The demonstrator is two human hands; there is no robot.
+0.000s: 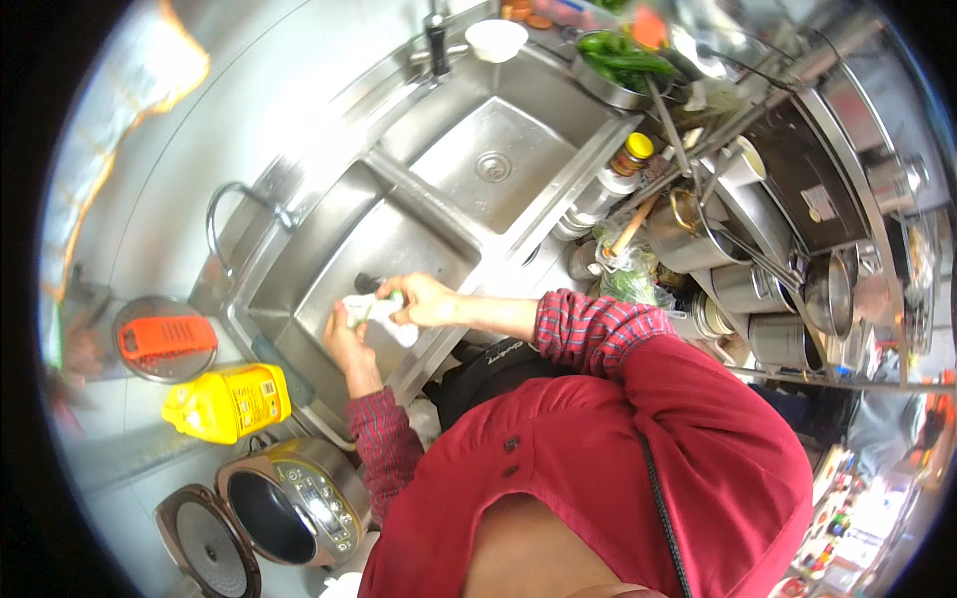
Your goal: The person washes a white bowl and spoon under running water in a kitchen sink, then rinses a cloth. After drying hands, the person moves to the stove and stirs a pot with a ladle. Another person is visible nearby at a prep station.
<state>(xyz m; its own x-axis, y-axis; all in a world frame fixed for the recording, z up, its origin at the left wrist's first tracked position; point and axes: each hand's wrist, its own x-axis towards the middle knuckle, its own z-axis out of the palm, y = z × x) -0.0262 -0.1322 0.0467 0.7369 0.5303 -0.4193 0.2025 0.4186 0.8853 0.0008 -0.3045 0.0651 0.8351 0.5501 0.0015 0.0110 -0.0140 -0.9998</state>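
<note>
Both my hands are over the near basin of a stainless steel sink, close to its front edge. A small white item with green marks is held between them; glare blurs it, and its kind is unclear. My left hand grips it from the left. My right hand closes on its right side, where a bit of green shows by the fingers. Below my hands hangs or lies a white part, possibly of the same item. A small dark thing lies on the basin floor just beyond my fingers.
A curved faucet rises behind the sink. To the left are an orange grater, a yellow jug and a rice cooker with its lid raised. A white bowl and green peppers stand beyond. Pots fill the right-hand rack.
</note>
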